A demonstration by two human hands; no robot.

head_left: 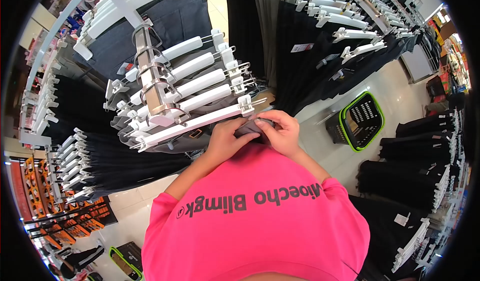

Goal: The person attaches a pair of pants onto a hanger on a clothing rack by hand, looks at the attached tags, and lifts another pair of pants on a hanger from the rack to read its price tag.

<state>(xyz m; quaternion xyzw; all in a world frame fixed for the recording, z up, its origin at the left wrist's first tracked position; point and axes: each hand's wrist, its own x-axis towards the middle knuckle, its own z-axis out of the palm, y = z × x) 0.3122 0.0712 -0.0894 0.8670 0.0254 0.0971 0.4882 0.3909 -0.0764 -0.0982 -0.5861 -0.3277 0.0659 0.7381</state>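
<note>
Both my hands are close together in front of my chest, at the right end of the nearest white clip hanger (195,127). My left hand (229,142) pinches the edge of a grey garment, likely trousers (250,128), with its thumb on top. On the other side of that cloth, my right hand (281,132) grips it between thumb and bent fingers. The grey cloth is bunched between the hands, and its lower part is hidden by my arms and pink shirt. Behind it, several white hangers with grey garments hang from a metal rail arm (150,76).
A black basket with a green rim (342,126) stands on the tiled floor to the right; another basket (116,253) is at lower left. Racks of dark trousers (310,56) stand ahead and along both sides. Orange display shelves (37,181) are at far left.
</note>
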